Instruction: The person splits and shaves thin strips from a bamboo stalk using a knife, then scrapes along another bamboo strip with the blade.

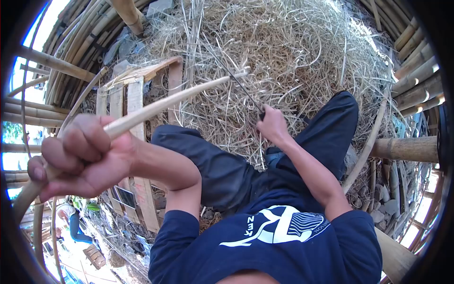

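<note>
My left hand (pixel 85 154) is wrapped round a long pale wooden stick (pixel 165 101), raised close to the camera at the left. The stick slants up to the right, and its frayed tip lies above the straw. Closed on the dark handle of a long thin blade (pixel 245 91) is my right hand (pixel 273 124), near the middle. The blade points up and to the left and crosses the stick just short of its tip. Whether the two touch is hard to tell.
Straw and shavings (pixel 283 42) cover the ground ahead. A slatted wooden frame (pixel 135 97) stands at the left. Bamboo poles (pixel 409 149) surround the spot. Stones (pixel 388 208) lie at the right. Another person (pixel 75 225) is in the lower left background.
</note>
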A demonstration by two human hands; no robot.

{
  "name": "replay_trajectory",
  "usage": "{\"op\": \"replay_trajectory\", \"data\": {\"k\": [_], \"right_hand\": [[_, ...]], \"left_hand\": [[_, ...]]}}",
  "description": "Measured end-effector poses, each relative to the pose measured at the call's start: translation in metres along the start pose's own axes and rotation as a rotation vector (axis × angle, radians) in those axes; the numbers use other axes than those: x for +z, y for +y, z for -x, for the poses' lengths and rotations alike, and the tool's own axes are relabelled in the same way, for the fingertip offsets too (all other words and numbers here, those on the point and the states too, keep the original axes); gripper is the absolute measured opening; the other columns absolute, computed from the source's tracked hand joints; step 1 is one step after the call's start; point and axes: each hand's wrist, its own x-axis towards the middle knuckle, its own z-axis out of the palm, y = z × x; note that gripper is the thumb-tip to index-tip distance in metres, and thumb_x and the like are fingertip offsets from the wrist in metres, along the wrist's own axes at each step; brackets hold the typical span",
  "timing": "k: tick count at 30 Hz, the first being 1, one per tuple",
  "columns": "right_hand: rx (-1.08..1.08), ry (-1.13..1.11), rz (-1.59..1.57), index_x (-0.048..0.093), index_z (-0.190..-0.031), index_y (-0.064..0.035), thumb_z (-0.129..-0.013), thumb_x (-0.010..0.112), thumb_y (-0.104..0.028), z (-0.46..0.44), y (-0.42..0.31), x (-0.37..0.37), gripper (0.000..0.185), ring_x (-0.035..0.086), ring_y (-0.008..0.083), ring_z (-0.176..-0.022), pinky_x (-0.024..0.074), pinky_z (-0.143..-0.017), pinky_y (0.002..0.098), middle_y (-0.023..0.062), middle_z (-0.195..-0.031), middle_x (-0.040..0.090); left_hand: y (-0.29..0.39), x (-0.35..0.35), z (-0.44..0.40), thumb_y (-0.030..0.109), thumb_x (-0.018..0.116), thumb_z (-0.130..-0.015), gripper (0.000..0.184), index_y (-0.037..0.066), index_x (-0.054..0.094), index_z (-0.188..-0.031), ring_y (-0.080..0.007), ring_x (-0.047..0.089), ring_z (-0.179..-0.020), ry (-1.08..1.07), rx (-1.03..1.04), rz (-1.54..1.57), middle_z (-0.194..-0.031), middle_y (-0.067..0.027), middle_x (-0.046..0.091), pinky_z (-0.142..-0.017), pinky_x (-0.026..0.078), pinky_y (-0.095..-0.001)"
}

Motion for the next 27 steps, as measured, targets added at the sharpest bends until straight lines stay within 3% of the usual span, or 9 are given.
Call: {"op": "replay_trajectory", "data": {"k": [5,8,11,14,17,19,20,23,27], "right_hand": [[0.001,0.039,0.021,0.059,-0.093,-0.0008,-0.073,0.063,-0.011,0.008,-0.012,-0.018,0.023,0.064,0.0411,-0.075,0.0512,-0.068,0.0472,0.0235,-0.075,0.064],[-0.208,0.012,-0.136,0.058,-0.094,-0.0029,-0.073,0.064,-0.011,0.019,-0.045,-0.026,0.023,0.063,0.0399,-0.068,0.0505,-0.065,0.0481,0.0220,-0.066,0.062],[-0.224,-0.031,-0.176,0.057,-0.094,-0.0033,-0.073,0.064,-0.011,0.017,-0.056,-0.023,0.024,0.063,0.0399,-0.067,0.0505,-0.065,0.0477,0.0216,-0.066,0.061],[-0.085,-0.044,-0.095,0.059,-0.103,-0.0017,-0.073,0.063,-0.012,-0.002,-0.012,0.009,0.032,0.065,0.0400,-0.075,0.0519,-0.069,0.0471,0.0241,-0.074,0.064],[0.296,-0.167,0.146,0.059,-0.109,0.0032,-0.075,0.062,-0.015,-0.020,0.039,0.030,0.039,0.065,0.0408,-0.088,0.0527,-0.080,0.0452,0.0259,-0.088,0.066],[0.432,-0.189,0.076,0.062,-0.090,0.0098,-0.070,0.062,-0.013,-0.024,0.069,0.032,0.030,0.063,0.0440,-0.089,0.0503,-0.084,0.0451,0.0313,-0.087,0.064],[0.387,-0.088,0.130,0.064,-0.086,0.0075,-0.070,0.061,-0.014,-0.017,0.076,0.036,0.027,0.063,0.0432,-0.090,0.0497,-0.083,0.0463,0.0312,-0.089,0.064],[0.438,-0.234,0.054,0.064,-0.096,0.0053,-0.073,0.064,-0.018,-0.015,0.043,0.018,0.033,0.062,0.0417,-0.097,0.0495,-0.087,0.0457,0.0287,-0.099,0.064],[0.347,-0.147,-0.070,0.064,-0.094,0.0036,-0.071,0.063,-0.020,-0.004,0.009,0.010,0.033,0.063,0.0407,-0.091,0.0501,-0.083,0.0445,0.0273,-0.093,0.065]], "left_hand": [[-0.005,-0.001,-0.003,0.046,0.051,-0.094,0.038,0.009,0.060,-0.093,-0.0014,0.018,-0.040,-0.004,-0.001,0.036,-0.058,0.0081,0.031,-0.033,0.016,-0.0169],[-0.004,0.001,-0.004,0.046,0.051,-0.094,0.038,0.009,0.059,-0.092,-0.0012,0.018,-0.040,-0.010,-0.007,0.039,-0.057,0.0082,0.031,-0.033,0.016,-0.0167],[-0.004,0.005,-0.004,0.045,0.050,-0.095,0.037,0.009,0.059,-0.090,-0.0011,0.018,-0.039,0.001,-0.013,0.058,-0.057,0.0080,0.031,-0.032,0.016,-0.0166],[-0.004,0.007,-0.002,0.044,0.051,-0.095,0.036,0.009,0.058,-0.089,-0.0011,0.018,-0.040,0.001,-0.015,0.053,-0.057,0.0080,0.031,-0.033,0.016,-0.0165],[-0.005,0.000,-0.003,0.044,0.052,-0.094,0.035,0.010,0.058,-0.090,-0.0011,0.018,-0.040,0.015,0.010,-0.007,-0.057,0.0079,0.031,-0.033,0.017,-0.0167],[-0.003,0.002,-0.003,0.044,0.052,-0.094,0.035,0.010,0.058,-0.090,-0.0011,0.018,-0.040,0.013,-0.006,0.012,-0.058,0.0078,0.031,-0.033,0.017,-0.0167],[-0.002,0.003,-0.003,0.044,0.053,-0.094,0.035,0.010,0.058,-0.090,-0.0011,0.018,-0.040,0.029,-0.033,0.017,-0.058,0.0077,0.030,-0.034,0.017,-0.0168],[-0.005,-0.006,-0.007,0.046,0.053,-0.093,0.036,0.011,0.058,-0.090,-0.0010,0.019,-0.041,0.021,0.016,-0.011,-0.058,0.0076,0.030,-0.034,0.016,-0.0170],[-0.004,-0.005,-0.008,0.046,0.051,-0.094,0.036,0.011,0.057,-0.088,-0.0014,0.019,-0.042,0.068,0.008,-0.084,-0.059,0.0074,0.030,-0.035,0.017,-0.0171]]}}
